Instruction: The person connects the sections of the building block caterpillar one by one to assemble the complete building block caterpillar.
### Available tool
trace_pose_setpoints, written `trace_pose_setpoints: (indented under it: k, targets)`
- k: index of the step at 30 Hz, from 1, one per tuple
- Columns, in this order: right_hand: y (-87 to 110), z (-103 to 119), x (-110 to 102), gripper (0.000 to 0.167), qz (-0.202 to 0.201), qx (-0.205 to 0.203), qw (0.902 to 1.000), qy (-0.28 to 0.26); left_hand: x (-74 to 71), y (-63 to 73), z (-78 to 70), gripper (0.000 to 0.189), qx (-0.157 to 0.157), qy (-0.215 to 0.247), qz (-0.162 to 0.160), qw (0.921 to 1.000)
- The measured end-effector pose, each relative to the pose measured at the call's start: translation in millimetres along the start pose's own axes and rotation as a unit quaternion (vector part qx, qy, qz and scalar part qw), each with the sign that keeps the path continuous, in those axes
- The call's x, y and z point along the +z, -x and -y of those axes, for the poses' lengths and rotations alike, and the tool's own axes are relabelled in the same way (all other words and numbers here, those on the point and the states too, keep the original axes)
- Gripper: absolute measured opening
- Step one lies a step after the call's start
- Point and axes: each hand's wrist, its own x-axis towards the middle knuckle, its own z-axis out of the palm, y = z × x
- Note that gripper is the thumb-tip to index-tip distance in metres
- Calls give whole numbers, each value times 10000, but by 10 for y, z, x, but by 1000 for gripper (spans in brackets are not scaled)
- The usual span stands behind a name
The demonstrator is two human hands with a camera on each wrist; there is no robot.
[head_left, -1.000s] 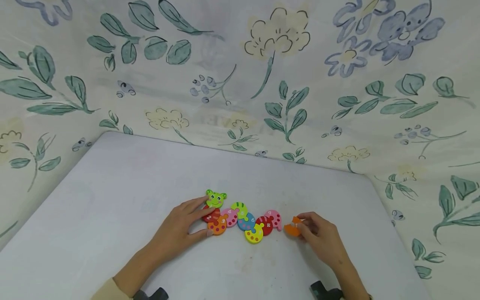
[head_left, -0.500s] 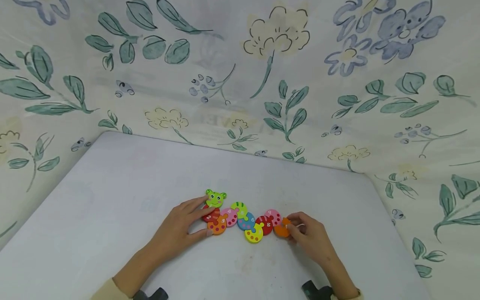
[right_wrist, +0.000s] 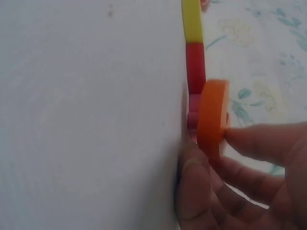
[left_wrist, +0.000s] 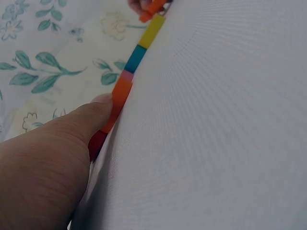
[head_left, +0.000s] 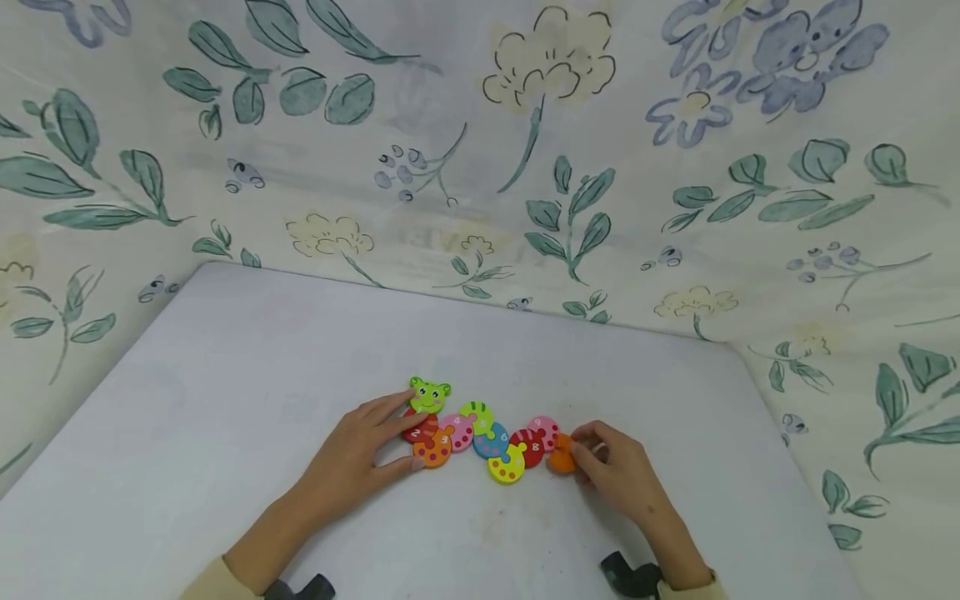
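Note:
A caterpillar puzzle of joined, numbered round pieces lies on the white table, its green smiling head at the left end. My left hand holds that end, with fingers at the head and the red piece 2 and the thumb against the side of the orange piece 3. At the other end, my right hand pinches an orange puzzle piece between thumb and fingers. This piece overlaps the lower edge of the pink piece 9, slightly raised off the table in the right wrist view.
Blue piece 6, yellow piece and red piece 8 form the middle of the chain. The white table meets a floral cloth along its back edge. A dark device sits at the right wrist.
My right hand has moved left, bringing the orange piece from beside the chain to the pink piece 9. The left hand has stayed on the head end.

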Motion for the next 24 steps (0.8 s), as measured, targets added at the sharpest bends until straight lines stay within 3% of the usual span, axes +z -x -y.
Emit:
trace_pose_setpoints:
  k: [6, 12, 15, 21, 24]
  targets:
    - [-5, 15, -4, 22, 66, -171, 9995, 240, -12, -6, -5, 64, -34, 11, 14, 10000]
    - [-7, 15, 16, 18, 167, -191, 9995, 213, -10, -12, -2, 64, -61, -33, 53, 10000]
    - [-11, -12, 9, 16, 245, -152, 9996, 55, -6, -15, -1, 64, -44, -26, 55, 10000]
    - [-28, -59, -26, 15, 241, 147, 9962, -828, -3, -12, 2, 64, -55, -3, 73, 10000]
    - [-31, -46, -33, 16, 168, 273, 9963, -801, -8, -15, 7, 64, -54, -20, 66, 10000]
